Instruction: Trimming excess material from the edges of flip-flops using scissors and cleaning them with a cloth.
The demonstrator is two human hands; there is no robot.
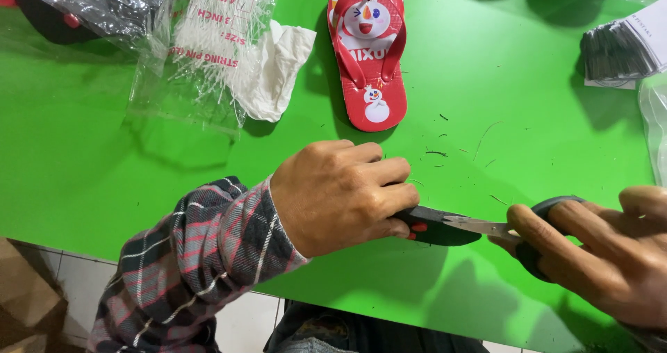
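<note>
Seen from the head camera, the left hand [344,196] is curled into a fist, its fingers clamped on a small black sandal [434,226] with a bit of red strap showing just under the fingertips. The sandal lies flat on the green table [104,179], poking out to the right of that hand. The right hand [604,256] has its fingers closed through the dark handles of a pair of scissors [486,226], and the blades, nearly together, point left and touch the edge of the black sandal, between the two hands. A plaid sleeve [194,256] covers the left forearm. Beyond the left hand, further up the table, lies a red sandal [368,51] printed with a snowman, toe pointing away. To the left of it sit a crumpled white cloth [278,71] and a clear plastic bag [201,47] of white string pins, with another plastic bag [90,5] holding something dark in the far corner. Beyond the right hand, near the table's edge, rests a stack of dark tags [618,51]. Small dark trimmings [438,153] are scattered on the table just past the scissors.
</note>
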